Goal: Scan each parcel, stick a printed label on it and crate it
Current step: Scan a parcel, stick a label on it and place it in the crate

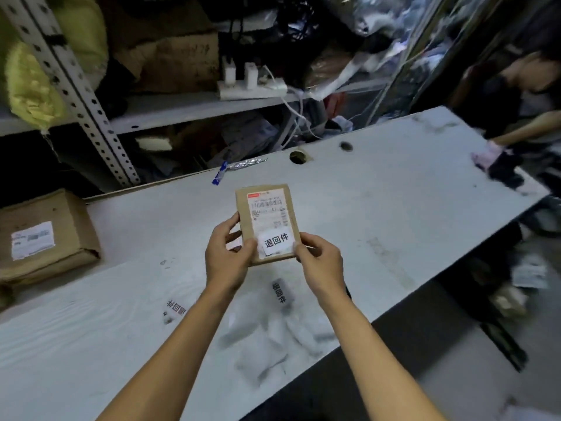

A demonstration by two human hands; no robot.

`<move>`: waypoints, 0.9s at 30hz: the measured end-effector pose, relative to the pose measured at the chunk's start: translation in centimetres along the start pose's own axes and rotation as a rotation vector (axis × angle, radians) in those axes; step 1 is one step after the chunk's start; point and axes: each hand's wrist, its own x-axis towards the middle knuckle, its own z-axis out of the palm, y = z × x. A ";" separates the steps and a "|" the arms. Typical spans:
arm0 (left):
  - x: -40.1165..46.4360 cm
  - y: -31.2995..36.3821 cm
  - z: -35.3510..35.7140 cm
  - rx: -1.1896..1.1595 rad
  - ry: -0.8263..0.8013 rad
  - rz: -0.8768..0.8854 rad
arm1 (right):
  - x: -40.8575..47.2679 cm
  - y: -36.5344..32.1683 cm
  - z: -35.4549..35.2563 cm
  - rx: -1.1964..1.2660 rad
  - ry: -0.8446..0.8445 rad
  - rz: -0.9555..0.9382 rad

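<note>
Dead centre of the frame there's a small flat brown cardboard parcel (267,221) held up above the long white tabletop (394,189), tilted a bit toward the camera. The left hand (226,256) grips its lower left edge, thumb on the front face and fingers curled behind. The right hand (318,259) pinches the lower right corner, right at the edge of a white printed sticker with black characters (276,242) that sits over the bottom of the parcel's shipping label. Down on the table below the hands, a couple more of those printed stickers (280,291) lie loose among some blurry white backing scraps. At the left edge of the frame sits a bigger brown cardboard box with its own white label (45,238), well apart from the held parcel.
</note>
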 end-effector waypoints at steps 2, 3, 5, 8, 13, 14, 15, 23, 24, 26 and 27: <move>-1.2 1.5 3.2 -0.005 -0.142 0.078 | -1.1 0.0 -4.3 0.062 0.108 -0.021; -2.2 2.2 5.0 -0.005 -0.220 0.099 | -1.9 0.3 -6.7 0.085 0.162 -0.023; -4.8 3.3 9.0 -0.015 -0.375 0.137 | -3.6 1.3 -11.5 0.125 0.274 -0.022; -10.1 4.3 15.7 -0.044 -0.599 0.142 | -6.8 4.0 -19.4 0.205 0.440 -0.001; -21.6 3.2 26.8 -0.056 -0.865 0.123 | -14.4 11.1 -32.5 0.252 0.693 0.087; -24.2 2.8 28.9 -0.045 -0.927 0.133 | -16.2 12.7 -34.9 0.252 0.750 0.108; -26.8 2.4 30.9 -0.043 -0.992 0.133 | -18.0 14.4 -37.2 0.246 0.803 0.130; -44.3 0.0 43.5 0.032 -1.430 0.113 | -30.8 24.2 -50.9 0.286 1.157 0.243; -46.3 -0.5 44.8 0.027 -1.481 0.098 | -32.3 25.0 -52.0 0.305 1.198 0.262; -49.8 -1.6 47.5 0.035 -1.547 0.010 | -34.9 26.8 -54.2 0.324 1.285 0.293; -51.3 -2.1 48.7 0.051 -1.575 -0.027 | -35.9 27.7 -55.2 0.319 1.324 0.309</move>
